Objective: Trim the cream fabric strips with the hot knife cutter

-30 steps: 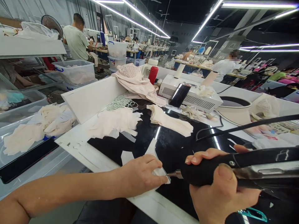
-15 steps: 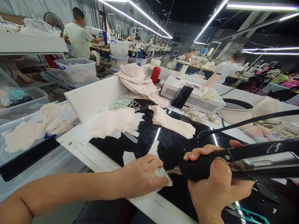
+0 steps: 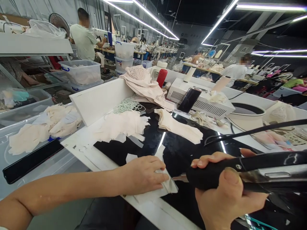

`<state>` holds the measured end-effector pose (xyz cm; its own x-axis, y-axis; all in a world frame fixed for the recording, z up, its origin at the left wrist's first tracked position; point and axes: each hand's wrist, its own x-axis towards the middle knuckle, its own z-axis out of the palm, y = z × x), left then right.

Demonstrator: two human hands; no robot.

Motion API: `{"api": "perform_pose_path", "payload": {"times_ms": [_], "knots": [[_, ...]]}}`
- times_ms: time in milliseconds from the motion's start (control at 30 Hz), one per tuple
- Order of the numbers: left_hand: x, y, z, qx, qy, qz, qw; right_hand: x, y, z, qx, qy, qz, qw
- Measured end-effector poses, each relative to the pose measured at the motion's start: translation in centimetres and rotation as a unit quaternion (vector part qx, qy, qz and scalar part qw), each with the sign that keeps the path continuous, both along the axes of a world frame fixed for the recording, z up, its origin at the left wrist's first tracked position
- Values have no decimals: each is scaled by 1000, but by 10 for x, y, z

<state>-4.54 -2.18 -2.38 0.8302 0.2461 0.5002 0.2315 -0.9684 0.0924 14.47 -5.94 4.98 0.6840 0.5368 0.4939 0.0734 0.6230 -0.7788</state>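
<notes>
While two hands (image 3: 189, 185) work, one black tool (image 3: 216, 172), one phone (image 3: 189, 99)

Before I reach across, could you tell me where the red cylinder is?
In the head view, the red cylinder stands at the back of the worktable, between the bunched beige fabric and the white vented box.

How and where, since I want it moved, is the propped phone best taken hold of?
Probably by both long edges, around mid-height, from the front: the phone is a flat slab leaning towards the white vented box, its broad dark face forward and those edges apparently free.
</notes>
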Motion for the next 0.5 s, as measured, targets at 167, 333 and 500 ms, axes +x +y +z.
{"api": "perform_pose_path", "payload": {"times_ms": [167,333,500], "knots": [[-2,5,-2,28,8,-8,1000,0,1,2,11,-6,1,1000],[-4,11,-6,61,-9,-36,997,-2,2,2,9,-9,-2,1000],[-6,14,-2,26,5,-42,999,-2,1,0,13,-13,-8,1000]]}}
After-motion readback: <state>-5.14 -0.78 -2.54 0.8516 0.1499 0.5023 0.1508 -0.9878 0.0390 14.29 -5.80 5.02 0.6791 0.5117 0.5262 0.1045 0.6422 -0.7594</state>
